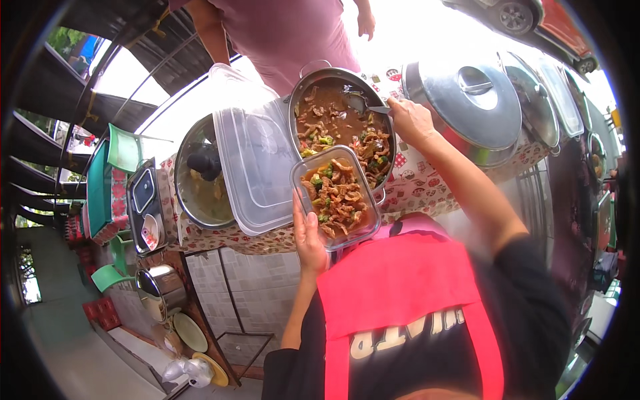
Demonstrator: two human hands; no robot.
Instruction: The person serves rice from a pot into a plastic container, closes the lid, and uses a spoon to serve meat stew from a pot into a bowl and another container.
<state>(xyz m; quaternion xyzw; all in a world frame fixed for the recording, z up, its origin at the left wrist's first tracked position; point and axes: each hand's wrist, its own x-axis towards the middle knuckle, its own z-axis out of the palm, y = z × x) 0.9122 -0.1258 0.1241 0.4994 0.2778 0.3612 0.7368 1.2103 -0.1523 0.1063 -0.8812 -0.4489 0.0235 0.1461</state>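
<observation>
My left hand (pixel 311 245) holds a clear rectangular container (pixel 375 215) by its left side. Strips of meat with broccoli (pixel 337 197) in brown sauce fill much of it. Its far end overlaps the near rim of a metal pot (pixel 294 120) of the same stew. In my right hand (pixel 414 120) is the handle of a metal serving spoon (pixel 378 109), whose bowl dips into the sauce at the far right of the pot. Left of the pot lies a translucent plastic lid (pixel 260 155), partly over a glass-lidded pot (pixel 202 200) with a black knob.
A large lidded metal pot (pixel 465 110) stands to the right, with more covered vessels beyond. A person (pixel 290 35) in a mauve shirt stands across the patterned tablecloth (pixel 425 187). At left are a tray with a bowl (pixel 151 232) and, lower, a steel pot (pixel 162 292).
</observation>
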